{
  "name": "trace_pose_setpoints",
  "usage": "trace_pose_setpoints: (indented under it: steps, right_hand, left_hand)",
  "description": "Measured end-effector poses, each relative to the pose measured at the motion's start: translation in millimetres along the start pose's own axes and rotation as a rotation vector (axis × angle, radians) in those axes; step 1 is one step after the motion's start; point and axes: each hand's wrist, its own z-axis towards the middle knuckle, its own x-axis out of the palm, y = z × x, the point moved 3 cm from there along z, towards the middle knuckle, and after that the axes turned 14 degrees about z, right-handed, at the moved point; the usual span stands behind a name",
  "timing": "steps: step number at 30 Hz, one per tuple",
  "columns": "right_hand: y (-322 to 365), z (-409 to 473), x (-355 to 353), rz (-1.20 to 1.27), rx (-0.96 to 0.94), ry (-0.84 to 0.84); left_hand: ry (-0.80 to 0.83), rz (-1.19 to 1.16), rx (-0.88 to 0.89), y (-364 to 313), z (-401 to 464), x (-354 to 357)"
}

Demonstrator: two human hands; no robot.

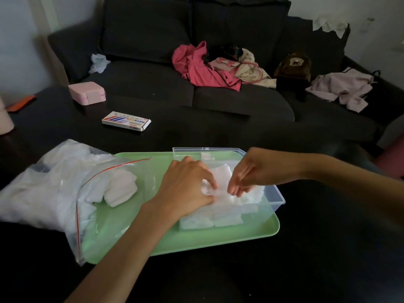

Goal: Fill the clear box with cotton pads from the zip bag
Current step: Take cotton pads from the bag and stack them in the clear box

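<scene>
Head view shows both hands over the clear box [277, 194], which sits on the right side of a green tray [196, 241] at lower centre of the frame. Left hand [185, 189] lies flat on the cotton pads [220, 180] in the box, fingers relaxed and pressing. Right hand [251, 171] hangs just above them, fingers loosely spread, holding nothing I can make out. Zip bag [54, 184] lies open at lower left, pads spilling from its mouth onto the tray. Pressing unevenly could tip the stack or push pads over the rim.
</scene>
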Motion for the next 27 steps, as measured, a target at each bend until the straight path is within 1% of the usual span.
trace_pose_setpoints:
  steps: [1,3,5,7,15,17,18,21,25,27]
  right_hand:
    - [-1,4,5,0.027,0.02,0.056]
    - [-9,14,18,0.071,0.137,0.135]
    - [-17,23,27,0.102,0.252,0.17]
    - [-21,26,31,0.086,0.309,0.175]
    - [-26,23,26,0.079,0.347,0.175]
    - [-19,16,17,0.087,0.268,0.119]
    - [-14,11,11,0.106,0.197,0.067]
    - [19,0,11,0.05,-0.047,-0.123]
    - [65,14,57,-0.076,-0.28,-0.398]
    - [86,26,82,-0.097,-0.352,-0.49]
  left_hand:
    - [0.005,-0.007,-0.004,0,0,1]
    - [0.004,-0.023,-0.007,0,0,2]
    - [0.0,-0.03,-0.004,1,-1,3]
    - [0.001,-0.03,0.01,2,0,3]
    - [-0.018,-0.043,0.034,0,-1,3]
    - [-0.064,-0.082,0.015,3,-5,-6]
    - [-0.114,-0.092,-0.016,5,-8,-13]
    - [-0.346,-0.016,-0.171,29,-35,-48]
    - [-0.564,0.107,-0.313,78,-90,-81]
    - [-0.579,0.144,-0.41,99,-112,-85]
